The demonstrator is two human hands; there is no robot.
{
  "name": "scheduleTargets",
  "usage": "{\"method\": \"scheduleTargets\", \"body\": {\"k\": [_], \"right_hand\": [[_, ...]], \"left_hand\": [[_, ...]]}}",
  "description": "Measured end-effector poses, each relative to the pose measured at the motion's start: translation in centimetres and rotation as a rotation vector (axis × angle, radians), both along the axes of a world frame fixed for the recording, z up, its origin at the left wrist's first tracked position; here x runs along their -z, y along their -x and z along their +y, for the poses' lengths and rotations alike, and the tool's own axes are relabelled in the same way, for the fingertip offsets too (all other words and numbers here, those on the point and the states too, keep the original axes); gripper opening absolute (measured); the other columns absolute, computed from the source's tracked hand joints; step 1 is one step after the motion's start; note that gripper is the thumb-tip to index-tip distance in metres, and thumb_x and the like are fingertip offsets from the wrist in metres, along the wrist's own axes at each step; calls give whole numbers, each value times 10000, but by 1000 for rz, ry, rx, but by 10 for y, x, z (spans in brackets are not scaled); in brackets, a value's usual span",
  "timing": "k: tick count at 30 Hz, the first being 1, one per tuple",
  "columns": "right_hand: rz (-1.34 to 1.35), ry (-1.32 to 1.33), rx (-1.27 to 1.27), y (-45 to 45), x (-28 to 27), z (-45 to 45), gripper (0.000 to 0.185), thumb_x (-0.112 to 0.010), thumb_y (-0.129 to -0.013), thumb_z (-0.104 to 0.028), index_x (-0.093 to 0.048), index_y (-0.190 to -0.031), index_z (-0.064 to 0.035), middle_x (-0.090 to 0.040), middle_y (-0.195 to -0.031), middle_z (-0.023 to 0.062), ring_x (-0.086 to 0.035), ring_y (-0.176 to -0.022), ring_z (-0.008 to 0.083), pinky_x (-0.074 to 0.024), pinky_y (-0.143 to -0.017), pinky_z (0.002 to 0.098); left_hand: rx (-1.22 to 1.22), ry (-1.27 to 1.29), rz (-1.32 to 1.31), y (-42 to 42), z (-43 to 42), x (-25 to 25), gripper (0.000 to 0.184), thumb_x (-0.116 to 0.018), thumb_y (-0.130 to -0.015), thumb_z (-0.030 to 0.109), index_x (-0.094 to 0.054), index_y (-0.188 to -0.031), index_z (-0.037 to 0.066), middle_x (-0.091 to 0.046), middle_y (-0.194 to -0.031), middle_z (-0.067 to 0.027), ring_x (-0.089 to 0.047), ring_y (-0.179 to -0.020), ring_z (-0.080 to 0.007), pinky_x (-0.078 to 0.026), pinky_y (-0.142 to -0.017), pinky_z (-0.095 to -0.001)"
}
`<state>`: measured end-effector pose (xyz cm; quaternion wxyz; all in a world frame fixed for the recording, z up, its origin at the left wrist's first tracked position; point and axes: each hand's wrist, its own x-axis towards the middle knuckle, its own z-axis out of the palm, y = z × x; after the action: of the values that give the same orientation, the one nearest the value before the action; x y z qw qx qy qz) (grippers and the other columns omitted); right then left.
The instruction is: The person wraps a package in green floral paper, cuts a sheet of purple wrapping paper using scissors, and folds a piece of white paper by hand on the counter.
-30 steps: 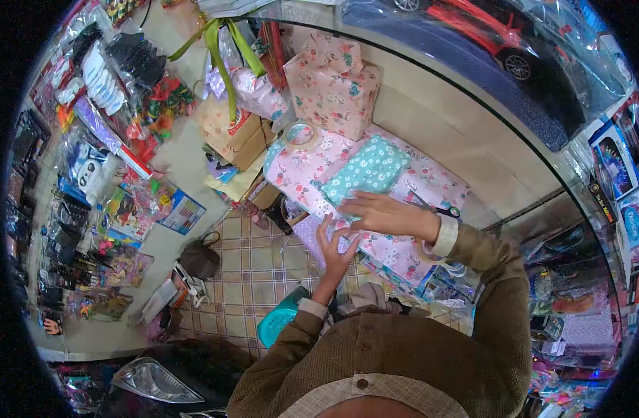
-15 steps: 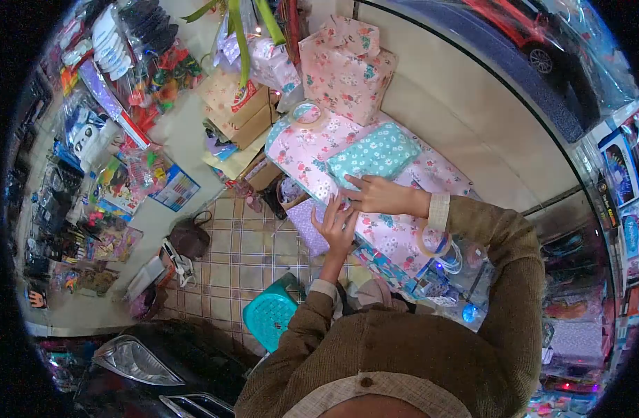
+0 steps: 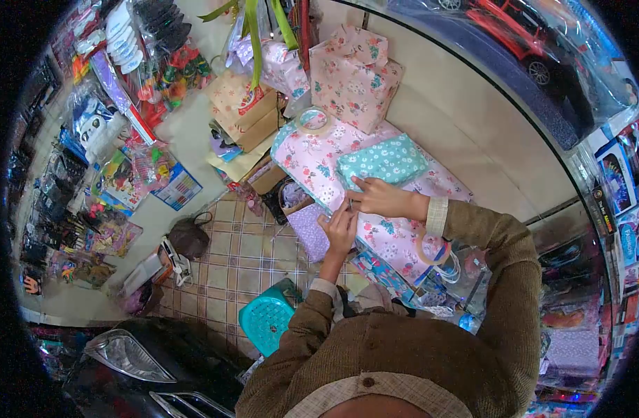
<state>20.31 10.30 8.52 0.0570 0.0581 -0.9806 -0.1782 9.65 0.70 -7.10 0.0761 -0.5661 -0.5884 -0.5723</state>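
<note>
A teal package with white daisies [image 3: 383, 160] lies on the pink floral paper [image 3: 312, 155] that covers the work surface. My right hand [image 3: 385, 198] is just below the package, its fingers bent and pressed together at the tips. My left hand [image 3: 340, 230] meets it near the paper's left edge, with thumb and fingers drawn together. Whatever sits between the fingertips is too small to make out. One tape roll [image 3: 312, 120] rests at the upper left of the paper, another [image 3: 433, 249] at its lower right.
A pink floral wrapped bag [image 3: 354, 83] stands behind the paper. Brown paper bags [image 3: 246, 115] are at its left. A teal stool [image 3: 267, 320] stands on the checked floor [image 3: 225, 268]. Glass [image 3: 472, 90] curves along the right, and packaged goods [image 3: 110, 167] fill the left.
Both hands have moved down from the package's edge, and their fingers have closed toward each other. The camera view has shifted, so the package and paper appear slightly further right.
</note>
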Motion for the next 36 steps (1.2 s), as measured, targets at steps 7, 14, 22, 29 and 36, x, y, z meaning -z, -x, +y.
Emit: {"method": "scheduleTargets", "body": {"k": [7,14,22,29,36], "right_hand": [[-72,-6,42,-5,-4,6,96,-614,-732,-148,-671,-806,-125,-564,-1134,36,-548,-1130,326,-538,-782,358],[-81,-5,86,-5,-6,5,104,-599,-746,-161,-669,-804,-109,-595,-1147,28,-550,-1137,307,-517,-808,349],[-31,71,93,-1,-9,10,153,-593,-756,-164,-672,-879,-118,-606,-1132,24,-556,-1135,283,-517,-795,337],[59,34,45,2,-4,15,190,-623,-751,-225,-660,-902,-116,-604,-1071,32,-565,-1102,292,-514,-794,351],[64,-36,-7,2,-6,14,254,-621,-758,-246,-644,-975,-117,-590,-1112,40,-544,-1132,309,-502,-849,371]], "left_hand": [[179,-1,-363,10,-2,-24,282,-758,-760,165,-651,-1005,73,-675,-1124,-110,-639,-854,-162,-296,-906,-373],[190,178,-120,22,3,-6,450,-730,-794,206,-633,-1215,81,-695,-1080,-71,-660,-887,-160,-275,-969,-370],[176,151,-202,15,7,0,265,-685,-838,148,-686,-1069,18,-713,-976,-100,-651,-874,-181,-259,-985,-391],[220,197,-349,14,7,-8,211,-649,-870,126,-695,-1036,4,-720,-922,-113,-627,-816,-153,-260,-981,-368],[275,198,-417,19,6,-12,222,-617,-891,128,-686,-1059,1,-716,-937,-127,-642,-833,-185,-316,-961,-380]]}}
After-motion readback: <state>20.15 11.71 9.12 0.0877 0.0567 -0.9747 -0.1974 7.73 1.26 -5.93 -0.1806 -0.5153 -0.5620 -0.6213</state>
